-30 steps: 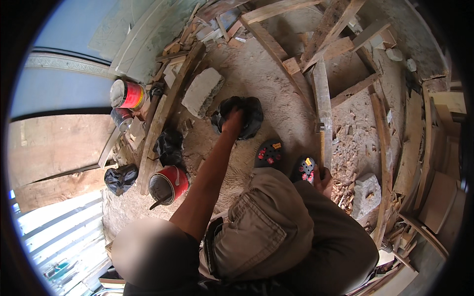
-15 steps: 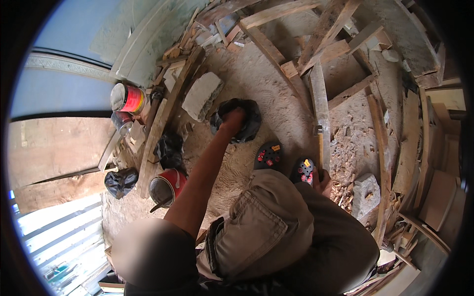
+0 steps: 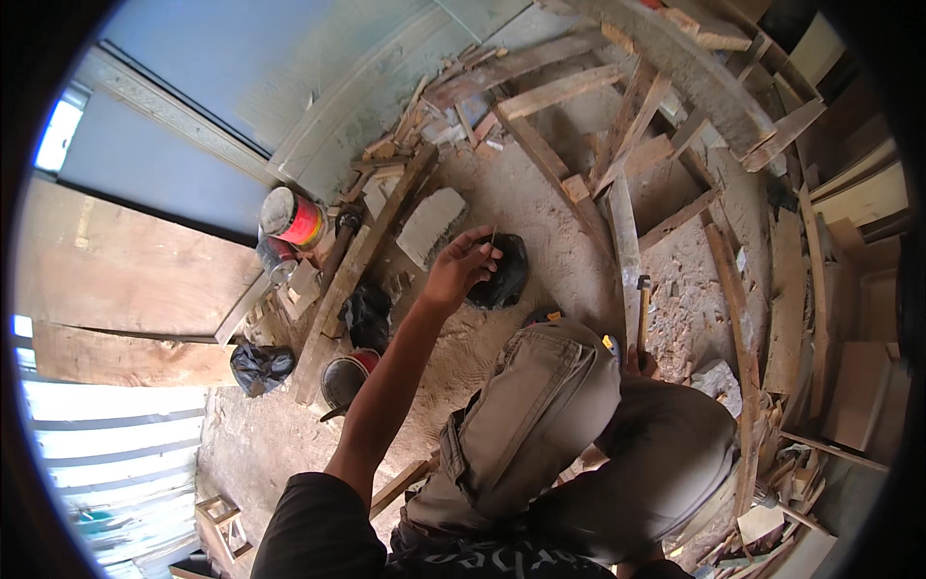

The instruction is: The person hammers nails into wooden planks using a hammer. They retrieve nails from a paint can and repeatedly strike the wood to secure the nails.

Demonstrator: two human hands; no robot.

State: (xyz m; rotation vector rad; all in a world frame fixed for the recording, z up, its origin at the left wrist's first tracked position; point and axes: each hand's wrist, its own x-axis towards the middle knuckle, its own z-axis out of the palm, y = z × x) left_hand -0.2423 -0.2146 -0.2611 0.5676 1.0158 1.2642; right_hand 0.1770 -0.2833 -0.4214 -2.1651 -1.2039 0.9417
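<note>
Sandy floor (image 3: 280,439) | left grip (image 3: 463,272) pinches thin sliver (image 3: 495,234), axis forward | right grip (image 3: 640,366) clasps hammer (image 3: 644,311), head forward

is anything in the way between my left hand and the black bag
Nothing visible: the left hand, holding a thin piece, overlaps the left edge of the black bag in view. The concrete chunk lies off to the left.
</note>
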